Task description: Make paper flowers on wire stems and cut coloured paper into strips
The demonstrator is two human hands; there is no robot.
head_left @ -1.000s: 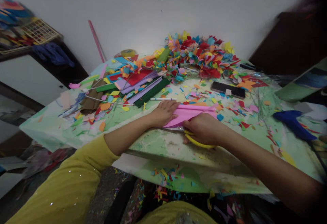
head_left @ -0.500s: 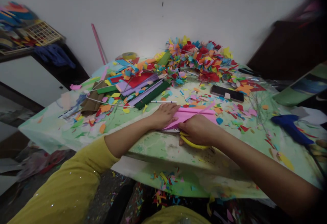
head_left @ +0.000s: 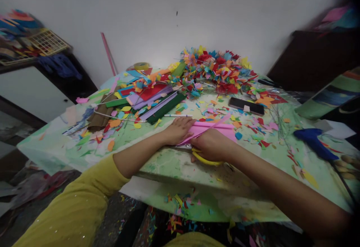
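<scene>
A pink paper sheet (head_left: 226,133), folded in layers, lies near the table's front edge. My left hand (head_left: 179,130) rests flat on its left end, fingers stretched out and pressing it down. My right hand (head_left: 212,146) is closed round yellow-handled scissors (head_left: 206,160) at the near side of the paper. The blades are mostly hidden by the paper and my hand. A narrow pink strip (head_left: 224,119) sticks up behind my right knuckles. Just beyond my left hand is a thin white stick (head_left: 178,116).
Colourful paper flowers (head_left: 219,68) are heaped at the back. Folded green paper (head_left: 165,108) and lilac paper (head_left: 137,97) lie left. To the right are a phone (head_left: 246,106), a blue glue gun (head_left: 315,142) and thin wires (head_left: 278,123). Paper scraps (head_left: 209,110) litter the table.
The view has shifted slightly. My right hand with the scissors has moved a little to the left along the pink paper. My left hand stays on the paper.
</scene>
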